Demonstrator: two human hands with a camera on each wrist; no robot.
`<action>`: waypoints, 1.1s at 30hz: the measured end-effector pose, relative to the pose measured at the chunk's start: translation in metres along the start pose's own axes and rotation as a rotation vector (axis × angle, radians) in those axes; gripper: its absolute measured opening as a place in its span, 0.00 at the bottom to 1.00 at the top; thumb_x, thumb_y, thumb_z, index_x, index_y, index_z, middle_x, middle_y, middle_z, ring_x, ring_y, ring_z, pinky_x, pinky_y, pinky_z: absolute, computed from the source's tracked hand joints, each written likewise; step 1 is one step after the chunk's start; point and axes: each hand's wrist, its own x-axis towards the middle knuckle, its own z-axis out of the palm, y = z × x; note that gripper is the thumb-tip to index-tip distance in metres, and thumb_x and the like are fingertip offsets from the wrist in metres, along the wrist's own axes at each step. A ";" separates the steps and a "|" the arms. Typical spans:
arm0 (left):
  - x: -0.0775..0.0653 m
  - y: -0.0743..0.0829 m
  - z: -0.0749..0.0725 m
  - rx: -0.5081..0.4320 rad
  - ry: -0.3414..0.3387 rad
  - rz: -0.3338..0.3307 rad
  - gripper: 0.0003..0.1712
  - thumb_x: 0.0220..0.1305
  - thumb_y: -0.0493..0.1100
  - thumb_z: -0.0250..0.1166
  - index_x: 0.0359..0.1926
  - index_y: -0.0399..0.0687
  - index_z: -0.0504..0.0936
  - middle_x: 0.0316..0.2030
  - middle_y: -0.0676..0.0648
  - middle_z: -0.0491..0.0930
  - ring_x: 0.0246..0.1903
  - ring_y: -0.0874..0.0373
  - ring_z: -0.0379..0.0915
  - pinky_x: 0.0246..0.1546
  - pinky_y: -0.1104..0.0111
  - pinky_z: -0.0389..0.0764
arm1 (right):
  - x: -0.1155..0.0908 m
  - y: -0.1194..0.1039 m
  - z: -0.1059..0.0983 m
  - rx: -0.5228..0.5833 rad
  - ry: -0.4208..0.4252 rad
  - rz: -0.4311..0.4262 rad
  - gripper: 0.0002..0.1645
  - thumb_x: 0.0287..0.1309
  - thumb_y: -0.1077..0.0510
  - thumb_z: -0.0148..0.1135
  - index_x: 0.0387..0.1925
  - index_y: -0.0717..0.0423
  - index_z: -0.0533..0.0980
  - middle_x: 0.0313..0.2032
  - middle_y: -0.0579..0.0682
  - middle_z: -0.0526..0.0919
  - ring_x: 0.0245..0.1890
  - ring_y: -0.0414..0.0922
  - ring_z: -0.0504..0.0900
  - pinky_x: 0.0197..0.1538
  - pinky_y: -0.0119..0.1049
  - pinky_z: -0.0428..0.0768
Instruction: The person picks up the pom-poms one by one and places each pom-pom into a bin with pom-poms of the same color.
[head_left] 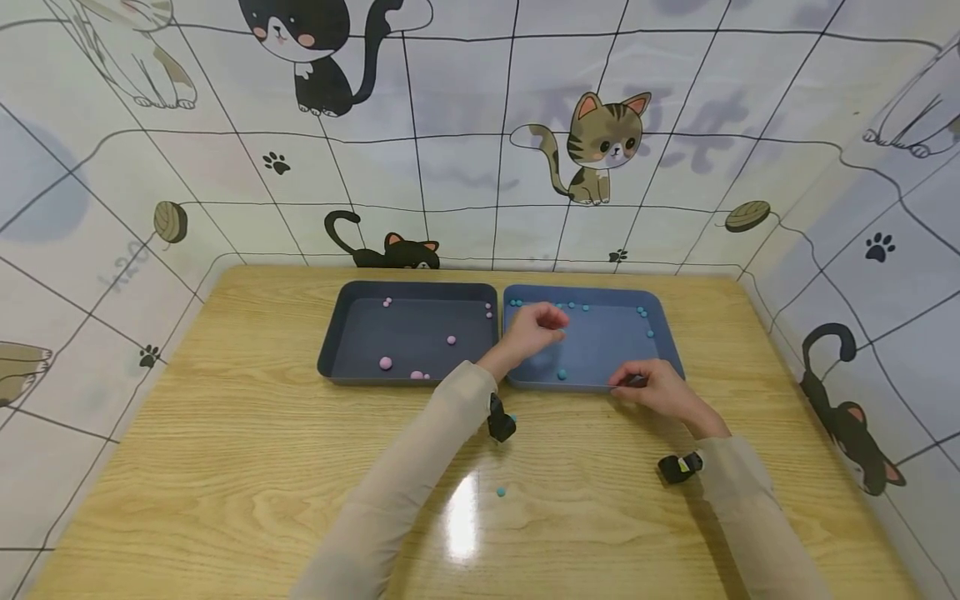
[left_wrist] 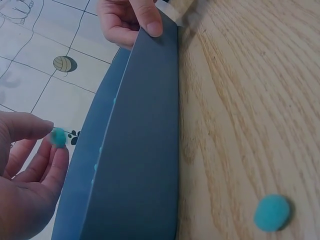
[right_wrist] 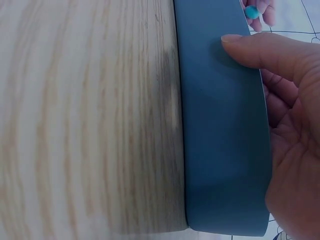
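My left hand [head_left: 529, 332] is over the blue tray [head_left: 609, 343], pinching a small teal ball [left_wrist: 58, 137] between thumb and fingertips. The near wall of that tray is gripped by my right hand [head_left: 662, 392], with the thumb [right_wrist: 245, 49] on the outside and the other fingers inside. Several teal pellets lie in the blue tray, mostly along its back and right; one larger teal ball [head_left: 562, 374] sits near its front wall.
A dark grey tray [head_left: 420, 321] with several pink balls [head_left: 386, 363] adjoins the blue one on the left. On the wooden table [head_left: 225, 467] in front lies a loose teal pellet [head_left: 501, 492]; another teal piece [head_left: 513, 417] shows beside my left wrist. A cat-patterned cloth surrounds the table.
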 end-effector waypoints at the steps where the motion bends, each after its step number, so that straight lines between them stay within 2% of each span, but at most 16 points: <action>1: 0.000 0.000 0.000 -0.003 -0.001 0.002 0.09 0.58 0.29 0.62 0.41 0.36 0.80 0.41 0.39 0.80 0.39 0.56 0.75 0.39 0.73 0.75 | 0.000 0.001 0.000 0.002 -0.001 0.001 0.06 0.47 0.76 0.64 0.28 0.68 0.80 0.28 0.58 0.82 0.28 0.42 0.79 0.31 0.29 0.78; 8: -0.001 -0.002 -0.004 -0.037 -0.009 0.006 0.12 0.59 0.29 0.61 0.45 0.32 0.79 0.43 0.37 0.79 0.40 0.54 0.74 0.39 0.72 0.75 | 0.000 0.002 0.001 0.003 0.002 -0.004 0.08 0.45 0.78 0.64 0.28 0.67 0.80 0.27 0.54 0.83 0.28 0.43 0.79 0.30 0.30 0.78; 13: -0.004 0.001 -0.007 -0.023 -0.003 -0.005 0.10 0.59 0.29 0.62 0.43 0.36 0.80 0.41 0.41 0.79 0.40 0.57 0.74 0.38 0.73 0.75 | 0.000 0.002 0.001 0.001 0.002 -0.010 0.07 0.47 0.77 0.64 0.27 0.66 0.80 0.27 0.55 0.82 0.28 0.43 0.79 0.31 0.30 0.78; 17: -0.009 0.003 -0.009 -0.005 0.001 0.013 0.09 0.58 0.29 0.62 0.41 0.38 0.81 0.39 0.44 0.80 0.39 0.58 0.74 0.37 0.73 0.75 | 0.000 0.002 0.001 -0.004 0.001 -0.006 0.06 0.47 0.76 0.64 0.27 0.66 0.80 0.26 0.56 0.82 0.28 0.41 0.78 0.31 0.29 0.78; 27: -0.037 0.007 -0.019 -0.005 -0.060 0.113 0.08 0.58 0.28 0.62 0.40 0.34 0.79 0.37 0.40 0.80 0.38 0.55 0.76 0.39 0.73 0.76 | 0.000 0.001 0.000 -0.017 -0.012 -0.011 0.05 0.48 0.75 0.63 0.28 0.68 0.80 0.27 0.59 0.81 0.29 0.41 0.78 0.32 0.30 0.78; 33: -0.055 0.006 -0.022 -0.039 -0.093 0.121 0.08 0.59 0.28 0.62 0.40 0.34 0.79 0.38 0.41 0.79 0.39 0.56 0.75 0.41 0.72 0.77 | -0.001 0.003 0.000 -0.009 -0.007 -0.023 0.04 0.48 0.75 0.64 0.28 0.68 0.80 0.27 0.60 0.81 0.29 0.42 0.78 0.31 0.29 0.78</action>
